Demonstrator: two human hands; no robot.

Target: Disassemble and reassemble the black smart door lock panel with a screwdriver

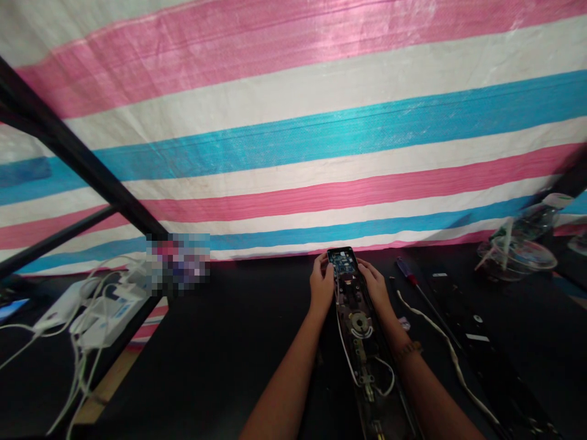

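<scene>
A long dark device with its inside exposed [359, 324] lies lengthwise between my forearms, showing a round metal part, brackets and white wires. At its far end is a blue circuit board [343, 261] in a black frame. My left hand [323, 282] wraps around the left edge of that end, thumb on top. My right hand [372, 281] grips the right edge, fingers curled against it. To the right lies a screwdriver [407, 272] with a blue and red handle, beside a whitish cable [452, 354].
A long black panel [486, 360] lies at the right. Behind it are a clear plastic bowl [523, 256] and a bottle [539, 219]. White power strips [107, 318] with tangled cables sit at the left, near a black metal frame [87, 156]. A striped sheet [321, 140] hangs behind.
</scene>
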